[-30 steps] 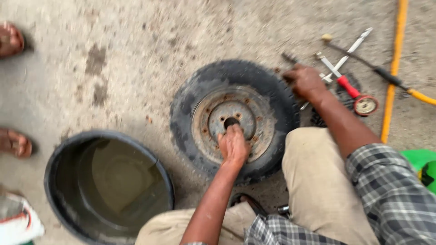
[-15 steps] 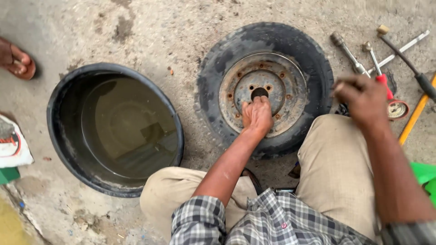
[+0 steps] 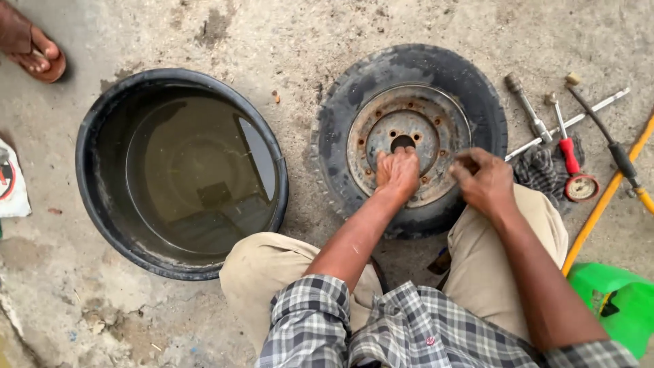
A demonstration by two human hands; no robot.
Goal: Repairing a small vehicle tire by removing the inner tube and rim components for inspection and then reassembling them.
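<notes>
Tub (image 3: pixel 102 136) left of wheel (image 3: pixel 340 123); tools (image 3: pixel 565 136) lie right

A single package shows, a flattened white packet (image 3: pixel 12 180) at the far left edge of the view, cut off by the frame so that only its right part is seen. It lies on the concrete ground (image 3: pixel 170 27), just left of the black round tub (image 3: pixel 92 123) of water, close to its rim but apart from it. Its surface is mostly white, with a round red and dark printed mark toward its left side and a greyish patch near the top. Its right edge runs slightly slanted. No signs or screens appear anywhere else in the view.
</notes>
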